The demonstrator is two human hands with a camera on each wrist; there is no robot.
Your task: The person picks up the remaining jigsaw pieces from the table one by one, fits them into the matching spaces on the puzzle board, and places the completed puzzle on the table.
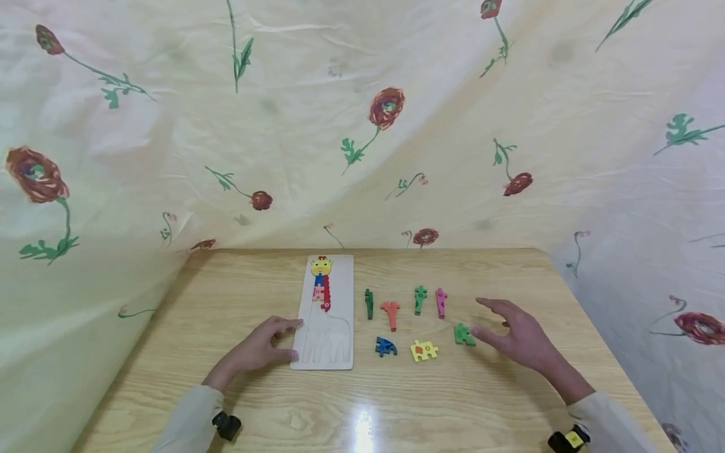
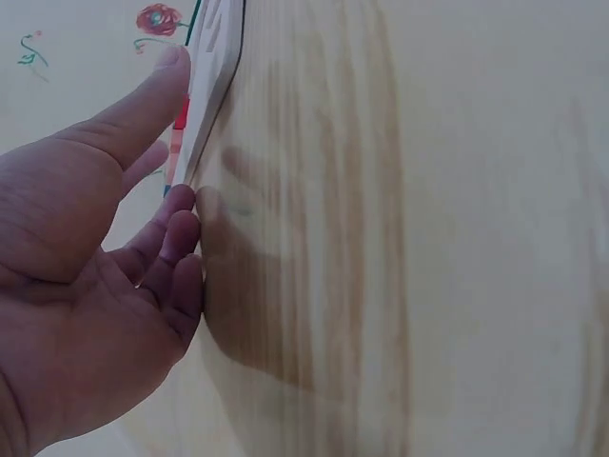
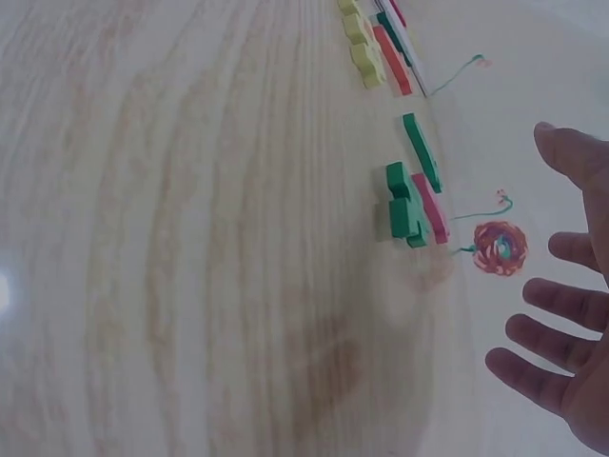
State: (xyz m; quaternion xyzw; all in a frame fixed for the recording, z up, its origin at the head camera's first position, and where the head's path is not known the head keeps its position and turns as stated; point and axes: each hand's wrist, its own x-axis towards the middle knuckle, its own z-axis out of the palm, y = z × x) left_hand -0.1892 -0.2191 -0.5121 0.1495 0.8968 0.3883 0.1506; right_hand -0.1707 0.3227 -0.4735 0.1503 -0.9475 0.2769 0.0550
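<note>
A pale wooden puzzle board point(image 1: 342, 296) with a giraffe outline lies left of centre. Its top part holds a yellow giraffe head piece point(image 1: 321, 267), with blue, pink and red neck pieces point(image 1: 325, 292) below it. My left hand point(image 1: 263, 343) is at the board's left edge, fingertips and thumb touching it without gripping. In the left wrist view the board point(image 2: 217, 81) shows edge-on beside the thumb. My right hand point(image 1: 521, 333) hovers with fingers spread at the right, thumb close to a green piece point(image 1: 464, 335). Nothing is held in it; the right wrist view shows the fingers apart.
Loose pieces lie between board and right hand: dark green point(image 1: 369, 304), coral point(image 1: 391, 314), green point(image 1: 420, 300), magenta point(image 1: 441, 302), blue point(image 1: 386, 346) and yellow point(image 1: 425, 350). They rest on a wood-grain table point(image 1: 430, 409). A flowered cloth point(image 1: 306, 145) hangs behind and at the sides.
</note>
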